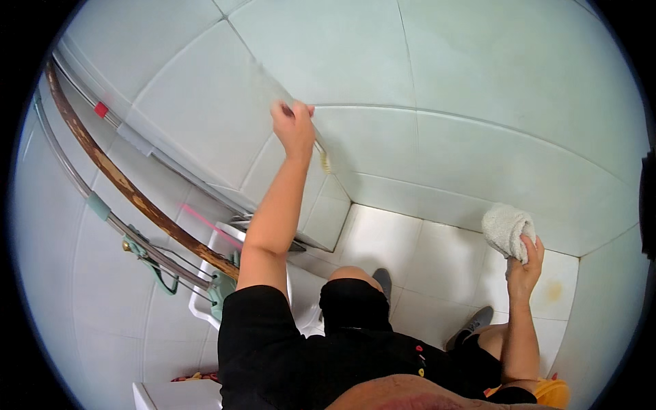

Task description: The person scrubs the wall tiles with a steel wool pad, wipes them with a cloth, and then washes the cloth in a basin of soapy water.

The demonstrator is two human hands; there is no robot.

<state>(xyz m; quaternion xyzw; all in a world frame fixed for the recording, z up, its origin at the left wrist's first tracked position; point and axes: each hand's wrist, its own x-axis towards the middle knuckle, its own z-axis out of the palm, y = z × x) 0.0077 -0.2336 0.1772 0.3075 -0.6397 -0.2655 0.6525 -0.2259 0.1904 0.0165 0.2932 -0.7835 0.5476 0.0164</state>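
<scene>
My left hand is raised against the pale tiled wall, closed on a brush whose pale bristled end sticks out below the hand and touches the tile near the wall corner. Motion blurs the handle above the hand. My right hand is held out low on the right, gripping a bunched white towel above the white floor tiles. My knees and grey shoes show between the two arms.
Grey pipes and a rusty brown pipe run diagonally along the left wall. A small wire rack and a white fixture sit below them. A yellowish stain marks a floor tile at right.
</scene>
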